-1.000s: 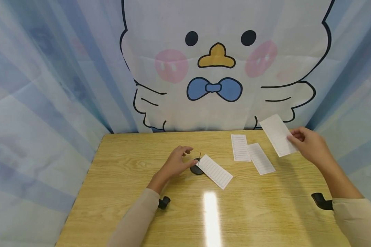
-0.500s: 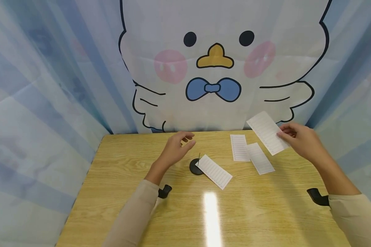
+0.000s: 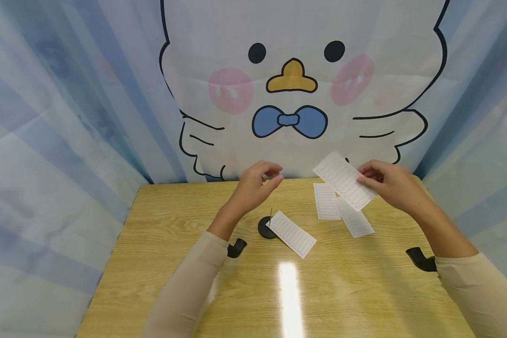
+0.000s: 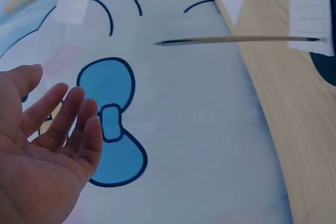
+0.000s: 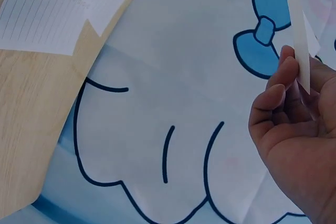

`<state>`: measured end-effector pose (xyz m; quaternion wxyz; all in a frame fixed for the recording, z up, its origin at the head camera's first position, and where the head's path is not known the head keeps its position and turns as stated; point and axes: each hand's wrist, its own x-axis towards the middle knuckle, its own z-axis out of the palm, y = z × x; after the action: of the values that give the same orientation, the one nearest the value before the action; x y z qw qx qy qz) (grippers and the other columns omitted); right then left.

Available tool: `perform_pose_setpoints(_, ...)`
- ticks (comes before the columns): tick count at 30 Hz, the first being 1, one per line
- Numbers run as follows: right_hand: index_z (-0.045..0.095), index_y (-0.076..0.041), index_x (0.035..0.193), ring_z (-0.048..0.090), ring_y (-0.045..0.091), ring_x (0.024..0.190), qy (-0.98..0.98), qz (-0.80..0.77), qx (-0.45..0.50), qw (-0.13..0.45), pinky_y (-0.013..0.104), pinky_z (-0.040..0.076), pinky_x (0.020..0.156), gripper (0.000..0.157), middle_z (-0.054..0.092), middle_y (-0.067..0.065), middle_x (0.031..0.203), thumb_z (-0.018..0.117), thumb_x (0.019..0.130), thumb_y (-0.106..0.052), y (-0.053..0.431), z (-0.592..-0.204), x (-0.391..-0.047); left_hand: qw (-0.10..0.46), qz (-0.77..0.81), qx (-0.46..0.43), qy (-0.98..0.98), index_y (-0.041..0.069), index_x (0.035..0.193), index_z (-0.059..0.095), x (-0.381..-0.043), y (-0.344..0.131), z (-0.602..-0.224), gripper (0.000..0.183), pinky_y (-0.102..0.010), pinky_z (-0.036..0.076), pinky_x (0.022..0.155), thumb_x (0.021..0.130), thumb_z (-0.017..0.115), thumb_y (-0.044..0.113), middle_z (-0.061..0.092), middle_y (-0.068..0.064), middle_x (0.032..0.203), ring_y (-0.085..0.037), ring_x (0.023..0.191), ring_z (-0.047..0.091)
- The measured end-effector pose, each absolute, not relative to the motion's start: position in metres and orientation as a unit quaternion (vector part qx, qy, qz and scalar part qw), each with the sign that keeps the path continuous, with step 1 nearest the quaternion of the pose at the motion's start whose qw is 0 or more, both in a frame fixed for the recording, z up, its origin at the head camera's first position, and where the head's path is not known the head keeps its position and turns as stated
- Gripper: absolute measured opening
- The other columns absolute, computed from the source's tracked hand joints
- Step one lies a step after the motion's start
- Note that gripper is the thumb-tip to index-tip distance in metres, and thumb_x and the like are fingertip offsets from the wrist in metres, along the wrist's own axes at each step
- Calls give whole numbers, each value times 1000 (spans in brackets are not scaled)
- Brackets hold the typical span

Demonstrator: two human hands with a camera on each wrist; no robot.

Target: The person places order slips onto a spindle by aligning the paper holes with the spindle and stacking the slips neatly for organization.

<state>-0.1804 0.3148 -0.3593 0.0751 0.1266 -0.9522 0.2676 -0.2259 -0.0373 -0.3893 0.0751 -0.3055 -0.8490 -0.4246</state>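
My right hand [image 3: 390,185] pinches a white lined paper slip [image 3: 342,180] by its edge, held up above the table. In the right wrist view that slip [image 5: 299,35] shows nearly edge-on between thumb and fingers. My left hand [image 3: 255,188] hovers with nothing in it, fingers loosely bent, behind and above a paper spike with a round black base [image 3: 264,228]. One lined slip [image 3: 293,235] lies against the base with its corner at the upright pin. The left wrist view shows the thin pointed pin [image 4: 236,39] and that slip [image 4: 308,9] at its foot.
Two more slips lie on the wooden table [image 3: 173,225] toward the back right: a lined one [image 3: 325,202] and a paler one [image 3: 356,219], overlapping at their edges. A curtain with a cartoon bird [image 3: 295,150] hangs right behind the table.
My right hand has carried its slip leftward, turning its lined side into view. My left hand has let go near the spike and risen back and to the right.
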Motion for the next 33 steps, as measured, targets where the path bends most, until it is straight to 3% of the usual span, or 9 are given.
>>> perform_pose_setpoints(12, 73, -7, 109, 66, 9, 81, -936, 283, 190, 84, 16, 51, 70, 13, 74, 4, 94, 73, 97, -14, 285, -352, -184, 71, -435, -309, -843, 5, 123, 71, -232, -15, -375, 26, -26, 56, 82, 104, 64, 21, 71, -6, 110, -16, 98, 66)
perform_pose_setpoints(23, 72, -6, 110, 67, 19, 85, -932, 298, 197, 58, 18, 52, 71, 14, 74, 6, 95, 72, 98, -12, 266, -355, -187, 45, -466, -287, -836, 7, 109, 74, -234, -10, -378, 15, -24, 53, 72, 104, 64, 16, 73, -5, 94, -15, 82, 64)
perform_pose_setpoints(33, 71, -4, 113, 66, 20, 87, -928, 322, 183, 43, 17, 52, 71, 17, 73, 8, 97, 71, 99, -14, 258, -364, -186, 41, -488, -269, -830, 5, 106, 74, -231, -15, -384, 12, -22, 49, 68, 102, 66, 11, 72, -8, 93, -17, 77, 59)
